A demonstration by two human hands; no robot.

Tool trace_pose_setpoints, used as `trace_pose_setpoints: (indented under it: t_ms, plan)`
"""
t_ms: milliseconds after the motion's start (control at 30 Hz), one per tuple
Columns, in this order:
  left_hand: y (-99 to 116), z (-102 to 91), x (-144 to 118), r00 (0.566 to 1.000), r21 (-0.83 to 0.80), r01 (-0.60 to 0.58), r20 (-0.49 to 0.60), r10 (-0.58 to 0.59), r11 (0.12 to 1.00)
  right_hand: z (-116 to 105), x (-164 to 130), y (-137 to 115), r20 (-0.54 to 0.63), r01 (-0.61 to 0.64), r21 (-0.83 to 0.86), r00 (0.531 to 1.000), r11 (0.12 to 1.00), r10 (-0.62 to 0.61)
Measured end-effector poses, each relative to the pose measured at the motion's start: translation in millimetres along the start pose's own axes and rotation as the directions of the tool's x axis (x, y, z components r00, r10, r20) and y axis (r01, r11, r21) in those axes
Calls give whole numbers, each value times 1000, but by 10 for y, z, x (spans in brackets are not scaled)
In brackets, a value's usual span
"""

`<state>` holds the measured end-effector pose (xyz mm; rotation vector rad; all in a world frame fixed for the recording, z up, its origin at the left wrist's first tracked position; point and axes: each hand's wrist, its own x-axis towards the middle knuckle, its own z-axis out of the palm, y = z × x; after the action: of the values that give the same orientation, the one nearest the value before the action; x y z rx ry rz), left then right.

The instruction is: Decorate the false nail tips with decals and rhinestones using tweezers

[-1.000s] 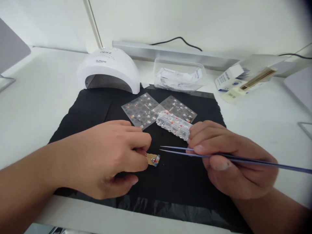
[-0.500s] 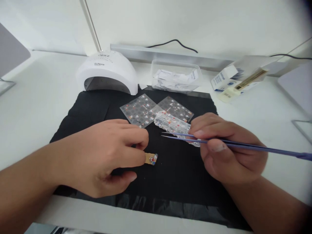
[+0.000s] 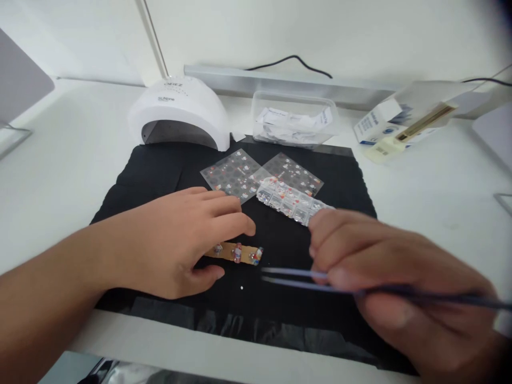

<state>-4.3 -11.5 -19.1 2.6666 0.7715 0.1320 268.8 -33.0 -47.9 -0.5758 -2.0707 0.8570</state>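
My left hand [image 3: 188, 240] is over the near-left part of the black mat, its thumb and index finger spread apart. Beneath its palm lies a tan strip [image 3: 226, 252] bearing several decorated false nails [image 3: 237, 253]; the strip's left end is hidden by the hand. My right hand [image 3: 384, 266] is closed around blue-purple tweezers [image 3: 296, 281], slightly blurred. Their two tips are parted, point left and have nothing between them, just right of the strip. A tiny white bead [image 3: 241, 288] lies on the mat in front of the strip. Beyond the right fingers is a clear compartment case [image 3: 286, 202] of rhinestones.
A white nail lamp [image 3: 180, 112] stands at the back left. Two sticker sheets [image 3: 232, 173] lie overlapping behind the case. A clear tub [image 3: 294, 120] of white packets, a white box [image 3: 378, 125] and a pale bottle [image 3: 386, 149] stand behind the black mat [image 3: 136, 186].
The left thumb and index finger have opened, and more of the strip shows. The right hand and tweezers have come nearer and lower. A white bead now lies on the mat.
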Motion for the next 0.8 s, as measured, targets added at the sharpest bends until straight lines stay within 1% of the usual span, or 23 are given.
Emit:
trace_pose_setpoints:
  t_ms: [33, 67, 133, 233, 367, 467, 800]
  plan:
    - [-5, 13, 2, 1000, 17, 13, 20, -13, 1000, 9, 27, -62, 128, 1, -19, 992, 1000, 2]
    - [-10, 27, 3, 999, 31, 22, 45, -23, 999, 23, 56, -107, 224, 57, -8, 973, 998, -54]
    - [-20, 53, 4, 995, 59, 40, 92, -45, 997, 61, 107, -144, 302, 114, -29, 948, 993, -100]
    - [-33, 79, 3, 989, 94, 62, 127, -73, 994, 119, 129, -123, 332, 152, -120, 937, 981, -105]
    - [-36, 91, 12, 983, 121, 89, 149, -107, 989, 158, 88, -114, 347, 126, -217, 937, 968, -45]
    - [-30, 91, 26, 977, 128, 113, 167, -134, 985, 168, 73, -137, 346, 112, -229, 938, 967, -27]
    - [-30, 93, 28, 971, 115, 137, 183, -156, 984, 202, 88, -115, 358, 128, -211, 933, 969, -45]
